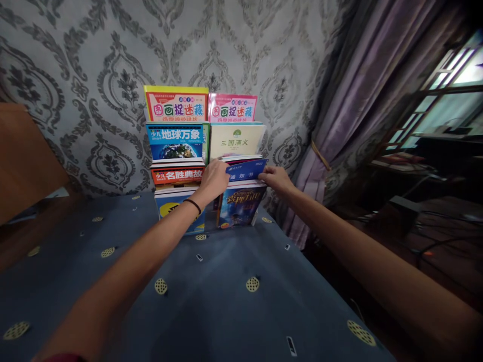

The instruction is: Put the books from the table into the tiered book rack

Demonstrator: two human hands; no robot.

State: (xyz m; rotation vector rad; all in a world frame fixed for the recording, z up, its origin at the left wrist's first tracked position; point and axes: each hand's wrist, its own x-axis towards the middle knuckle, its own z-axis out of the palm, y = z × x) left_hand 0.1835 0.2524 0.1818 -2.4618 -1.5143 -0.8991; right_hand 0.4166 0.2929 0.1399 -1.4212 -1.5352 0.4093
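A blue booklet (246,170) with white characters and "2022" on its cover stands in the right column of a tiered row of books. My left hand (216,177) is closed at its left edge, the fingertips partly hidden behind the hand. On the opposite edge, my right hand (276,179) pinches the booklet between thumb and fingers. Just below and in front is a dark blue book (241,206) with gold lettering. Behind the booklet rises a pale green book (237,140). A red-covered book (176,174) is left of my left hand.
Two picture books, one yellow-topped (176,103) and one pink (233,106), form the back row. Also at left are an earth-cover book (176,142) and a blue-and-yellow book (166,205). A patterned blue cloth (211,301) covers the table. A brown box (30,156) and purple curtain (320,146) flank it.
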